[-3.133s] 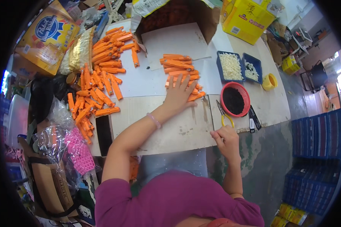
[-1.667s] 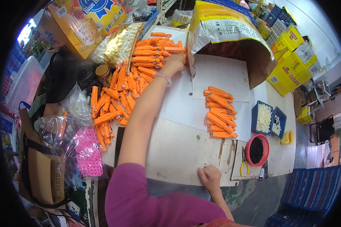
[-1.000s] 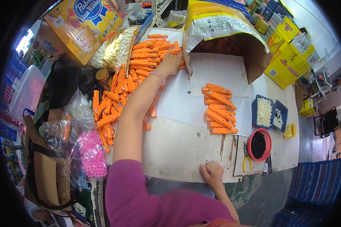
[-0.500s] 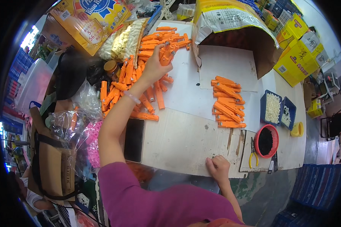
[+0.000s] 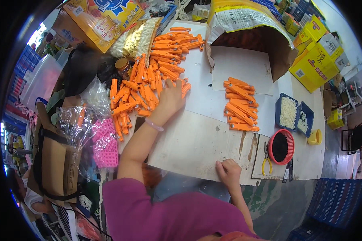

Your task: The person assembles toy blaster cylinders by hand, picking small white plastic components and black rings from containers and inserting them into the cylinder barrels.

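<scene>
A large heap of long, narrow orange plastic pieces point(image 5: 149, 94), some with small metal parts at their ends, spreads over the left side of the table. My left hand point(image 5: 172, 99) reaches to the heap's right edge, its fingers bent round orange pieces point(image 5: 185, 87); the fingertips are partly hidden. On white paper farther right lies a smaller stack of the same orange pieces point(image 5: 241, 106), roughly side by side. My right hand point(image 5: 229, 172) rests loosely fisted at the table's front edge, with nothing visible in it.
Blue trays of small white parts point(image 5: 288, 112), a red basket of black bits point(image 5: 280, 147), yellow-handled pliers point(image 5: 266, 160) and a yellow ring point(image 5: 315, 137) sit at the right. An open carton point(image 5: 249, 18) stands at the back. Clear plastic bags point(image 5: 72, 128) and pink mesh point(image 5: 105, 144) lie left.
My left hand has come down and nearer from the back of the heap to its right edge. Pieces at the near side have shifted. The dark phone is now out of sight. My right hand stays put.
</scene>
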`<action>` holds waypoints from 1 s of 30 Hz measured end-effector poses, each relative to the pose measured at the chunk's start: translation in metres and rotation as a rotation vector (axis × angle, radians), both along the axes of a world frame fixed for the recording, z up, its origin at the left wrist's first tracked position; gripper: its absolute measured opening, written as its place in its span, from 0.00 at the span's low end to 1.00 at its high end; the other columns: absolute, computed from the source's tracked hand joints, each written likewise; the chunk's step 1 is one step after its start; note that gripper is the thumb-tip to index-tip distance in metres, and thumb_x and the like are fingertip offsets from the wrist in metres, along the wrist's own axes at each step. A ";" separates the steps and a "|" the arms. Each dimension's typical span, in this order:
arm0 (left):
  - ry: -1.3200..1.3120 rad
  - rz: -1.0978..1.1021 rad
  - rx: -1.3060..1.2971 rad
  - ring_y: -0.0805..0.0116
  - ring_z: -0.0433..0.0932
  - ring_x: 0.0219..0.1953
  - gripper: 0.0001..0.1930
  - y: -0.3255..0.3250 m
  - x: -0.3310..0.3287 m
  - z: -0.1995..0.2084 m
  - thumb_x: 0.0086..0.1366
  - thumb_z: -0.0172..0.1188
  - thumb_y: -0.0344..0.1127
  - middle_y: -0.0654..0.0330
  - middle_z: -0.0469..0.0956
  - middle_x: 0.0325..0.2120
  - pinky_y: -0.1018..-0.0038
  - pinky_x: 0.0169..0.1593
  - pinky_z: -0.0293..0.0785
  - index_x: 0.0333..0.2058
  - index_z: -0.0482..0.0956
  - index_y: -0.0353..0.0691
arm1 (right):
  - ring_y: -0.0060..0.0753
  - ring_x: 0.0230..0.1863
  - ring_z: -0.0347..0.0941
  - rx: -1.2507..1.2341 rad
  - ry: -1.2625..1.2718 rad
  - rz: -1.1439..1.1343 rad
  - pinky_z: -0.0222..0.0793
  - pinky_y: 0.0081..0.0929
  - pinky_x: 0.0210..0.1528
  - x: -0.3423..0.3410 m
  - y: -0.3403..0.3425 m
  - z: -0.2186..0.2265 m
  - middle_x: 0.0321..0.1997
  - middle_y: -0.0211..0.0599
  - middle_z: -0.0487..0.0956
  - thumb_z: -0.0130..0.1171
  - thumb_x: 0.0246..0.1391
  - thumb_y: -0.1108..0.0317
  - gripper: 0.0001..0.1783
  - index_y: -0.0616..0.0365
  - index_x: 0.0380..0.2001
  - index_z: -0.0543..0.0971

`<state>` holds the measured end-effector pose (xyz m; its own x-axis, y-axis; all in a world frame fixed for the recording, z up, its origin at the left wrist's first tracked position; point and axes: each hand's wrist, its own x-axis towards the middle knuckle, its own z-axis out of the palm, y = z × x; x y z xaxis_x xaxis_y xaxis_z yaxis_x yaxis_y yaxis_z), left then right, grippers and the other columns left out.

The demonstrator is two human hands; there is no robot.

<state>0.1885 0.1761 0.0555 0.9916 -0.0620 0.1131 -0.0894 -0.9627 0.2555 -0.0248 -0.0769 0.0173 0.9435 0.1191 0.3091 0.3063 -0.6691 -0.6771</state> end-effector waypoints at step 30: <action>0.086 -0.384 -1.178 0.58 0.75 0.48 0.37 -0.117 -0.181 -0.065 0.53 0.66 0.34 0.51 0.71 0.48 0.68 0.49 0.72 0.59 0.56 0.40 | 0.52 0.58 0.62 0.219 0.001 0.016 0.57 0.42 0.60 0.007 0.023 0.047 0.57 0.50 0.65 0.72 0.36 0.63 0.46 0.64 0.58 0.60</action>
